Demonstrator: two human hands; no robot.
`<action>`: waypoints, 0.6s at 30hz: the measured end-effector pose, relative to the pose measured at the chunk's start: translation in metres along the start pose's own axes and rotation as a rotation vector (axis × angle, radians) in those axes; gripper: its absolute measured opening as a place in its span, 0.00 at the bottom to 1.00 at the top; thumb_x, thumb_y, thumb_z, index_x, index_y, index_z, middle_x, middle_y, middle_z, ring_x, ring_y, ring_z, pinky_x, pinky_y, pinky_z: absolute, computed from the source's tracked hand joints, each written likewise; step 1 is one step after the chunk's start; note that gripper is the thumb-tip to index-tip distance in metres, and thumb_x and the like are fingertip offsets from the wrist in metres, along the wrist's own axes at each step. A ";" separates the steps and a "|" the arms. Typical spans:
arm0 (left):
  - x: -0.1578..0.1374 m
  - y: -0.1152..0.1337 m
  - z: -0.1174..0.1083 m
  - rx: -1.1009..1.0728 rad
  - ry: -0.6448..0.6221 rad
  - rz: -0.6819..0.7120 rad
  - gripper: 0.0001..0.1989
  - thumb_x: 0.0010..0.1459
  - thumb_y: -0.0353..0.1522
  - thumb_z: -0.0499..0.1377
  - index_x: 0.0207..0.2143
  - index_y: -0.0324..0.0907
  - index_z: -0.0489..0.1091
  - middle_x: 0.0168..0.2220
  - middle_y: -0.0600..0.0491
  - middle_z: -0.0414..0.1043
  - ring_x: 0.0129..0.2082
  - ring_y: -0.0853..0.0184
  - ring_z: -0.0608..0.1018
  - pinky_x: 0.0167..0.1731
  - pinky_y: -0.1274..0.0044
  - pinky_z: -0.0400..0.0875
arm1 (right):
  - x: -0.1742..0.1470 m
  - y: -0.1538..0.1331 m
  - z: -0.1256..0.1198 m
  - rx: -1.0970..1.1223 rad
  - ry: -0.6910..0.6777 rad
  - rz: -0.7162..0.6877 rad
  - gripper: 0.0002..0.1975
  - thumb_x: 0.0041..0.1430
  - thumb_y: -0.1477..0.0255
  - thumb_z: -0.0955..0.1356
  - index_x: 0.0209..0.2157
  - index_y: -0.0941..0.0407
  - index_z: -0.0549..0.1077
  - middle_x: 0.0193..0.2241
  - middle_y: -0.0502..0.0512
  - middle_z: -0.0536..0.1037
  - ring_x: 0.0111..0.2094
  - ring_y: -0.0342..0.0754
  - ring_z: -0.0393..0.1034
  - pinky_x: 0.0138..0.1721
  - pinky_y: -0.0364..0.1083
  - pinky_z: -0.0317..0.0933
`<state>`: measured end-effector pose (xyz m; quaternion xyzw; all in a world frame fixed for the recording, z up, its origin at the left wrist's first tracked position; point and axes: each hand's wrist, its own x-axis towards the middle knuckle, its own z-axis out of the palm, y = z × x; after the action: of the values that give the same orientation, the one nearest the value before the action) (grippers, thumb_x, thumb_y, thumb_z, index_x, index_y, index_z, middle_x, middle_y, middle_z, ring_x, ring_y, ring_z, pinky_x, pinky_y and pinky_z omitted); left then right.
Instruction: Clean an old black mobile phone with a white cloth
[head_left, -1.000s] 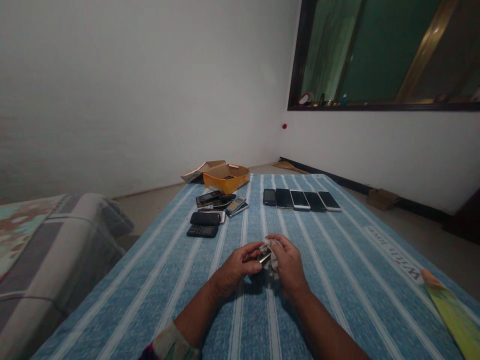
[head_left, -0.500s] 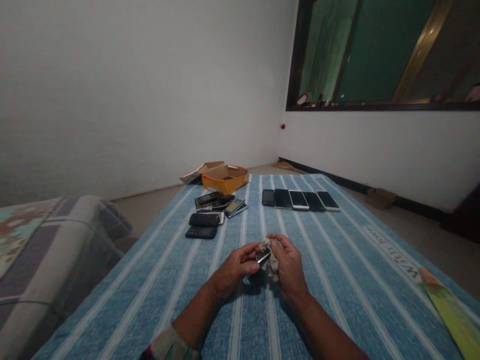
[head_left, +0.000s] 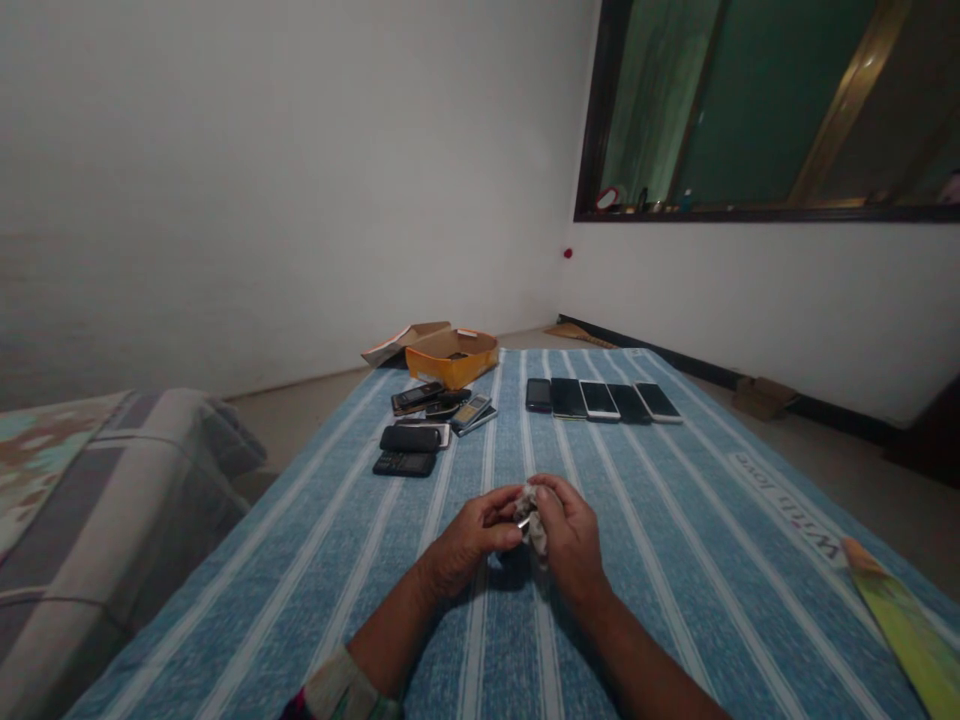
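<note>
My left hand [head_left: 480, 535] pinches what looks like a small mobile phone [head_left: 523, 523], of which only a shiny silver edge shows. Closed around a crumpled pale cloth [head_left: 537, 545], my right hand [head_left: 574, 540] presses it against the phone. Fingers and cloth hide the rest of the phone. Both hands are above the striped blue tablecloth [head_left: 420, 640]. Ahead and to the left lie a black keypad phone [head_left: 403, 464], a dark phone [head_left: 409, 438] and a loose heap of older phones [head_left: 471, 411]. To the right, several smartphones [head_left: 600, 400] form a side-by-side row.
An open orange box [head_left: 442, 372] stands at the far left of the table, its lid [head_left: 401, 343] beside it. A yellow-green item [head_left: 896, 625] lies at the right edge. Left of the table is a cloth-covered surface [head_left: 142, 500].
My right hand has moved slightly left with the cloth, which now covers more of the phone. My left hand has barely shifted.
</note>
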<state>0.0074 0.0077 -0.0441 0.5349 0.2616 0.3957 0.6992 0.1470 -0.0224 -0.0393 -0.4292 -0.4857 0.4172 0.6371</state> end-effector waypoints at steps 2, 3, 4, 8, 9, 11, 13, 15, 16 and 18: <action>0.000 0.001 0.001 0.007 -0.027 0.008 0.34 0.39 0.43 0.73 0.50 0.42 0.73 0.41 0.47 0.77 0.42 0.58 0.77 0.46 0.68 0.66 | -0.004 -0.002 0.001 -0.128 -0.030 -0.164 0.11 0.60 0.65 0.65 0.38 0.55 0.74 0.34 0.54 0.78 0.36 0.48 0.72 0.40 0.46 0.64; 0.000 0.002 0.001 0.008 -0.038 0.012 0.33 0.40 0.43 0.72 0.49 0.42 0.73 0.40 0.47 0.77 0.42 0.58 0.77 0.46 0.68 0.66 | -0.004 -0.002 0.001 -0.173 -0.046 -0.223 0.10 0.60 0.66 0.64 0.38 0.55 0.74 0.36 0.55 0.77 0.38 0.49 0.72 0.42 0.46 0.64; 0.000 0.003 0.002 0.008 -0.042 0.017 0.32 0.40 0.43 0.72 0.49 0.42 0.74 0.40 0.47 0.77 0.41 0.58 0.77 0.46 0.68 0.66 | -0.005 -0.003 0.002 -0.200 -0.057 -0.252 0.10 0.60 0.67 0.64 0.38 0.55 0.74 0.36 0.55 0.77 0.40 0.49 0.72 0.44 0.46 0.63; 0.001 0.003 0.002 0.015 -0.030 0.016 0.32 0.41 0.44 0.72 0.48 0.41 0.74 0.41 0.47 0.77 0.42 0.59 0.76 0.45 0.70 0.65 | -0.002 -0.001 0.002 -0.172 -0.060 -0.132 0.12 0.63 0.66 0.61 0.39 0.56 0.72 0.33 0.53 0.77 0.35 0.47 0.72 0.38 0.45 0.65; 0.001 0.003 0.002 0.015 -0.030 0.009 0.33 0.40 0.44 0.72 0.48 0.40 0.73 0.41 0.47 0.77 0.42 0.58 0.76 0.45 0.70 0.65 | -0.002 -0.001 0.002 -0.161 -0.053 -0.105 0.12 0.64 0.66 0.60 0.40 0.56 0.72 0.32 0.53 0.76 0.33 0.47 0.72 0.36 0.45 0.65; 0.001 0.003 0.001 0.015 -0.035 0.002 0.33 0.40 0.44 0.72 0.49 0.40 0.73 0.42 0.46 0.77 0.43 0.58 0.75 0.45 0.70 0.65 | -0.003 0.000 0.001 -0.176 -0.051 -0.144 0.12 0.64 0.66 0.60 0.40 0.56 0.72 0.33 0.53 0.76 0.34 0.47 0.72 0.36 0.45 0.65; 0.000 0.003 0.000 0.015 -0.040 0.010 0.33 0.40 0.43 0.72 0.49 0.41 0.73 0.43 0.47 0.76 0.43 0.58 0.76 0.45 0.70 0.65 | -0.004 -0.001 0.001 -0.232 -0.061 -0.270 0.09 0.62 0.68 0.62 0.39 0.55 0.72 0.35 0.54 0.76 0.38 0.48 0.71 0.41 0.46 0.64; 0.000 0.004 0.001 0.010 -0.041 0.014 0.32 0.40 0.43 0.72 0.48 0.41 0.73 0.43 0.47 0.76 0.43 0.58 0.76 0.45 0.70 0.65 | -0.004 -0.002 0.001 -0.274 -0.080 -0.353 0.08 0.61 0.69 0.63 0.39 0.55 0.72 0.36 0.55 0.75 0.39 0.48 0.71 0.43 0.47 0.63; 0.000 0.004 0.001 0.005 -0.036 0.012 0.32 0.40 0.43 0.72 0.48 0.41 0.74 0.43 0.46 0.76 0.43 0.58 0.76 0.46 0.70 0.65 | -0.004 -0.002 0.001 -0.279 -0.087 -0.351 0.08 0.61 0.69 0.63 0.39 0.55 0.72 0.36 0.55 0.75 0.39 0.48 0.71 0.43 0.47 0.63; 0.001 0.005 0.002 -0.006 -0.020 -0.002 0.32 0.39 0.43 0.73 0.47 0.40 0.74 0.43 0.46 0.76 0.43 0.58 0.76 0.45 0.70 0.65 | -0.003 -0.002 0.001 -0.260 -0.090 -0.289 0.09 0.62 0.69 0.62 0.39 0.55 0.72 0.35 0.54 0.76 0.38 0.48 0.72 0.42 0.46 0.63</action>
<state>0.0083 0.0075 -0.0388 0.5367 0.2537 0.3904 0.7037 0.1460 -0.0254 -0.0375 -0.4145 -0.6201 0.2739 0.6072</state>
